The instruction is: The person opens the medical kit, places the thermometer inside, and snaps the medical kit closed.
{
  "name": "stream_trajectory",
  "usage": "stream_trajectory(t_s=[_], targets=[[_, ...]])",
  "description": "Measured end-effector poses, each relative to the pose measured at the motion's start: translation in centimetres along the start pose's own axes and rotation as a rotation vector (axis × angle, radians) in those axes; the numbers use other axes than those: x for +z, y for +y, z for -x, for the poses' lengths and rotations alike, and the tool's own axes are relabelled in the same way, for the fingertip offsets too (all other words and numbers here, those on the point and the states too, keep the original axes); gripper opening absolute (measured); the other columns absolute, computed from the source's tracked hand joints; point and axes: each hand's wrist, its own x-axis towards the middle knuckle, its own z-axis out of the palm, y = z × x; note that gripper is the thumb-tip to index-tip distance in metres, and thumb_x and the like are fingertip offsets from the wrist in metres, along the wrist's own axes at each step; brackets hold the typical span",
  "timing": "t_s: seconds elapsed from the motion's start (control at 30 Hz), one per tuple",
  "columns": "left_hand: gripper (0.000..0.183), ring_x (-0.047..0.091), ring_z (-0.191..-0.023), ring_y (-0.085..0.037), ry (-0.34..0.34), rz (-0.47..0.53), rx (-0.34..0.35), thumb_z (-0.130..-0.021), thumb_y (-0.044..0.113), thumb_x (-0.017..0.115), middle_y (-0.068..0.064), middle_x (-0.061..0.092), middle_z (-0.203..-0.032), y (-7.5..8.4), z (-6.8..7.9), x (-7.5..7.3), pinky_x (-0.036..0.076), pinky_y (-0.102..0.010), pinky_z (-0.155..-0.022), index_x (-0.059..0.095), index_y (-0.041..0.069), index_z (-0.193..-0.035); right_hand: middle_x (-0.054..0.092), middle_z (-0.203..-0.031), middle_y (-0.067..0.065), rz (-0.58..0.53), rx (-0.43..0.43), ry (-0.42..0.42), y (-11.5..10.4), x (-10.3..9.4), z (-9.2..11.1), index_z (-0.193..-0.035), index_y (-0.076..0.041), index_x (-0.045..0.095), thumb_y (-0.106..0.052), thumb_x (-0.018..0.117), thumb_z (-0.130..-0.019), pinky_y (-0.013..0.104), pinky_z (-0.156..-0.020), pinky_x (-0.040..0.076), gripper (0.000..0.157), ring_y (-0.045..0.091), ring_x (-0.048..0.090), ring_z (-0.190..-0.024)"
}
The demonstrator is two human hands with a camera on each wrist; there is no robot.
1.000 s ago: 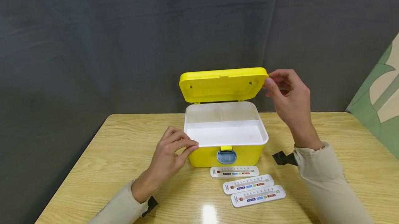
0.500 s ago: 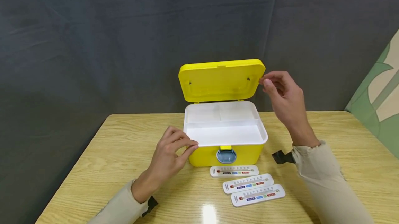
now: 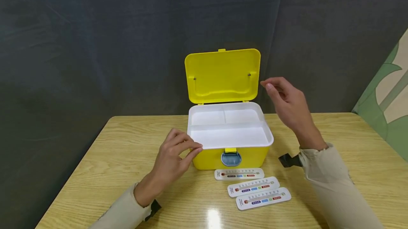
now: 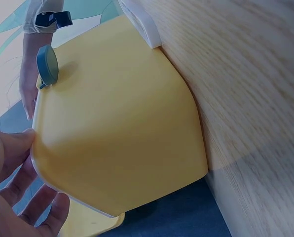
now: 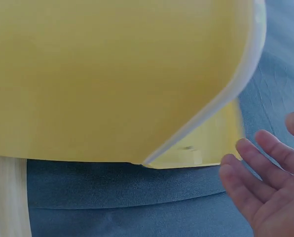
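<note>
While its lid (image 3: 223, 76) stands raised on rear hinges, one yellow storage box (image 3: 207, 160) sits upright on the wood-grain bench (image 3: 111, 158). Fittings: one blue-grey latch (image 3: 231, 158), front centre; one white tray (image 3: 229, 137), filling the mouth, with one long front compartment and two smaller rear ones. Thermometers, white, flat, three: the first (image 3: 239, 174) lies just before the box; the second (image 3: 253, 186) and third (image 3: 263, 199) lie nearer the person, slightly slanted, close together. Left hand (image 3: 173, 154): grip closed, thumb and fingers pinching the rim at the box's front left corner. Right hand (image 3: 288, 103): grip loose, fingers softly bent, holding nothing, just beside the lid's right edge. Backdrop: one dark curtain (image 3: 127, 44); one green-and-beige patterned panel (image 3: 392, 87), far right. Sleeves: beige, two, each with a black strap.
</note>
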Motion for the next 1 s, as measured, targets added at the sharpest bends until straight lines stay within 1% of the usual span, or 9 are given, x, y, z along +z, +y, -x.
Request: stream_trajectory(t_s=[0.1,0.3,0.37,0.53,0.7,0.83,0.9,1.0], targets=[[0.010,0.051,-0.087,-0.013,-0.004,0.000,-0.008,-0.078,0.015,0.085,0.004,0.066,-0.078,-0.1,-0.1,0.0,0.049,-0.025,-0.069,0.080,0.016,-0.086,0.060,-0.138,0.011,0.034,0.009,-0.039,-0.1,-0.1,0.1,-0.134,-0.014,0.057,-0.049,0.043,-0.104,0.059,-0.105,0.044,0.048,0.033,0.056,-0.125],[0.012,0.051,-0.086,-0.012,0.006,-0.007,-0.001,-0.075,0.014,0.086,0.004,0.066,-0.078,-0.3,-0.2,0.1,0.049,-0.025,-0.070,0.079,0.016,-0.085,0.058,-0.139,0.012,0.083,0.045,-0.117,-0.3,-0.2,0.6,-0.138,-0.017,0.054,-0.054,0.047,-0.101,0.060,-0.102,0.046,0.052,0.035,0.057,-0.123],[0.012,0.051,-0.085,-0.012,0.013,-0.011,0.005,-0.075,0.014,0.086,0.005,0.066,-0.078,-0.3,-0.1,0.2,0.049,-0.024,-0.070,0.079,0.016,-0.084,0.058,-0.140,0.012,0.094,0.036,-0.140,-0.4,-0.3,0.9,-0.139,-0.016,0.054,-0.052,0.049,-0.101,0.061,-0.100,0.047,0.052,0.036,0.058,-0.122],[0.013,0.051,-0.084,-0.012,0.021,-0.007,0.026,-0.074,0.013,0.086,0.005,0.067,-0.078,-0.4,-0.1,0.4,0.049,-0.024,-0.069,0.079,0.016,-0.084,0.060,-0.137,0.012,0.121,-0.032,-0.172,-0.5,-0.6,2.1,-0.137,-0.014,0.056,-0.042,0.054,-0.102,0.059,-0.092,0.052,0.044,0.035,0.062,-0.115],[0.013,0.053,-0.086,-0.013,0.024,0.024,0.025,-0.074,0.013,0.087,0.005,0.067,-0.079,-0.6,-0.2,0.3,0.051,-0.025,-0.071,0.079,0.015,-0.084,0.064,-0.132,0.007,0.153,-0.071,-0.196,-0.4,-0.7,3.3,-0.132,-0.016,0.061,-0.036,0.060,-0.100,0.056,-0.090,0.053,0.037,0.030,0.063,-0.113],[0.016,0.053,-0.086,-0.013,0.037,0.082,0.046,-0.071,0.009,0.088,0.004,0.065,-0.081,-1.2,-0.2,0.2,0.051,-0.025,-0.074,0.078,0.014,-0.084,0.064,-0.131,0.006,0.189,-0.132,-0.258,-0.3,-0.6,4.5,-0.129,-0.015,0.062,-0.028,0.064,-0.098,0.054,-0.088,0.053,0.033,0.031,0.061,-0.115],[0.017,0.053,-0.087,-0.014,0.036,0.117,0.052,-0.071,0.008,0.088,0.004,0.065,-0.082,-1.5,-0.2,0.1,0.050,-0.024,-0.076,0.078,0.014,-0.083,0.065,-0.130,0.006,0.218,-0.172,-0.296,-0.2,-0.5,5.1,-0.128,-0.015,0.063,-0.026,0.065,-0.098,0.050,-0.086,0.054,0.032,0.028,0.061,-0.111],[0.019,0.053,-0.089,-0.015,0.030,0.156,0.062,-0.071,0.005,0.088,0.002,0.065,-0.084,-1.8,-0.2,0.1,0.049,-0.024,-0.079,0.077,0.014,-0.084,0.066,-0.129,0.004,0.239,-0.219,-0.346,0.1,-0.3,6.1,-0.126,-0.016,0.063,-0.026,0.067,-0.097,0.047,-0.087,0.056,0.031,0.024,0.062,-0.110]])
